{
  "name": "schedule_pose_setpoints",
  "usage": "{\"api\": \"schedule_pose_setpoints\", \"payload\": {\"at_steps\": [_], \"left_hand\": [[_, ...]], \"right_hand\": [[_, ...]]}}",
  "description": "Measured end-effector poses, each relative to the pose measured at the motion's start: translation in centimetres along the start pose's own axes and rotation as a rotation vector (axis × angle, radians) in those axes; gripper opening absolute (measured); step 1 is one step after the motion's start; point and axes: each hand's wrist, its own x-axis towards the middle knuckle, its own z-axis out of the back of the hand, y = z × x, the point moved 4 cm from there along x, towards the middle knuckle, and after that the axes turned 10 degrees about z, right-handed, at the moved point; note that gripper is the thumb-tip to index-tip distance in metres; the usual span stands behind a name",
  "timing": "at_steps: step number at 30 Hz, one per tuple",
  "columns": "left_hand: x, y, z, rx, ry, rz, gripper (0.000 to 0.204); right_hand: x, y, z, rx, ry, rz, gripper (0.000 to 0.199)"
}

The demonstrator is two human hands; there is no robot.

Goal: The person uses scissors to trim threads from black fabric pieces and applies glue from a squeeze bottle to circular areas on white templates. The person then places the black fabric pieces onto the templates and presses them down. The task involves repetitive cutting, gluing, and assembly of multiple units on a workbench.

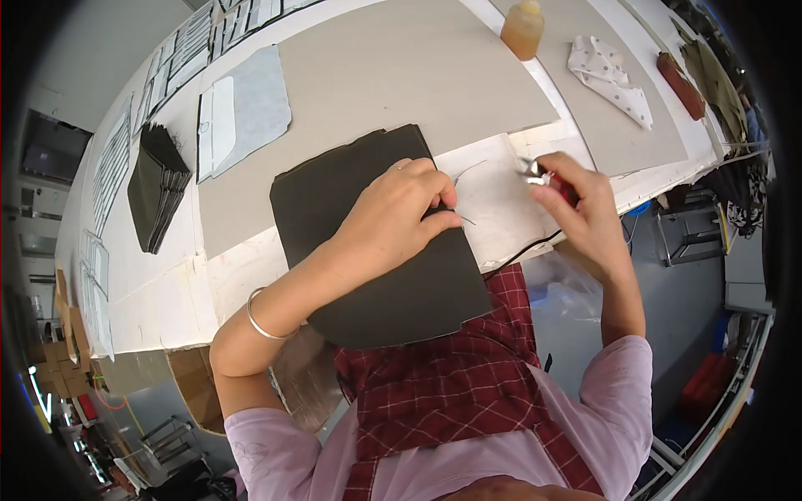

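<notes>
A stack of black sheet pieces (393, 292) with notched edges lies at the table's front edge and overhangs toward my apron. My left hand (405, 200) rests over its right side, thumb and fingers pinched together. A thin dark strand (468, 220) sticks out from the pinch, and another curved strand (472, 169) shows just above it. To the right, apart from the stack, my right hand (581, 200) is closed around a small red-handled tool (535, 173) with a shiny metal tip. Its exact kind is hidden by my fingers.
Folded dark pieces (157, 188) stand at the left, near a pale blue-grey sheet (259, 100). A bottle of amber liquid (524, 32), a dotted cloth (608, 79) and a brown-red case (681, 86) sit at the far right. A black cord (526, 249) crosses the front edge.
</notes>
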Motion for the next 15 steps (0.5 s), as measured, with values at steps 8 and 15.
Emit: {"api": "schedule_pose_setpoints", "payload": {"at_steps": [8, 15], "left_hand": [[-0.2, 1.5, 0.5, -0.449, 0.039, 0.363, 0.010], [-1.0, -0.6, -0.7, 0.041, -0.092, 0.012, 0.011]], "right_hand": [[-0.4, 0.7, -2.8, -0.119, 0.078, 0.264, 0.027], [0.2, 0.8, -3.4, -0.225, 0.171, 0.284, 0.031]]}}
